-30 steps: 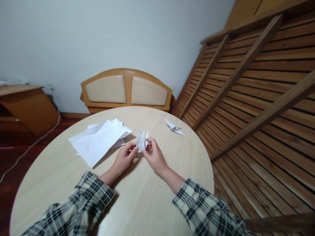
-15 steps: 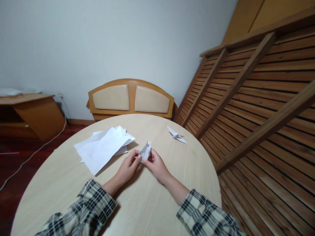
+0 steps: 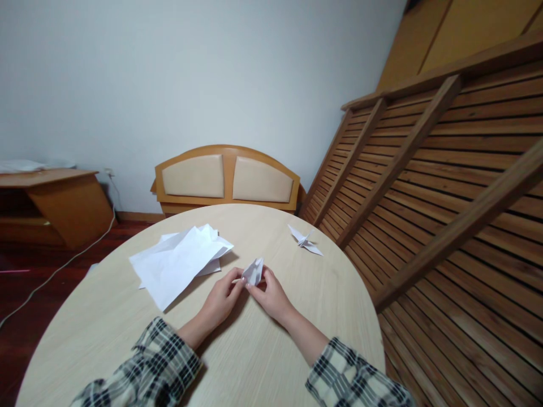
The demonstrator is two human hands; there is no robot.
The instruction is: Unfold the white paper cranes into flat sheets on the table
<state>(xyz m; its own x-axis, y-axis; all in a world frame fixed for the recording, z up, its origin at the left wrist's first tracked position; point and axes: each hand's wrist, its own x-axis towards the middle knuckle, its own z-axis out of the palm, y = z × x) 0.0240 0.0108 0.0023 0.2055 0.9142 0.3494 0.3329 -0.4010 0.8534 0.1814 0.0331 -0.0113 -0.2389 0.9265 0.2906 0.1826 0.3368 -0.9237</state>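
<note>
A small folded white paper piece (image 3: 254, 271) is held low over the round pale wooden table (image 3: 263, 350), near its middle. My left hand (image 3: 221, 299) pinches its left side with the fingers closed. My right hand (image 3: 271, 295) pinches its right side, fingers closed too. Both wrists come out of plaid sleeves at the bottom of the view. A finished white paper crane (image 3: 304, 240) lies on the table to the far right, apart from my hands.
A loose pile of white paper sheets (image 3: 180, 263) lies on the table left of my hands. A padded wooden headboard (image 3: 227, 178) stands behind the table. A slatted wooden frame (image 3: 445, 186) leans at the right. A low wooden cabinet (image 3: 55, 198) and a cable are at left.
The folded paper stood upright with its points spread; it has since been tilted over and lowered toward the table between both hands. The view has tilted slightly upward.
</note>
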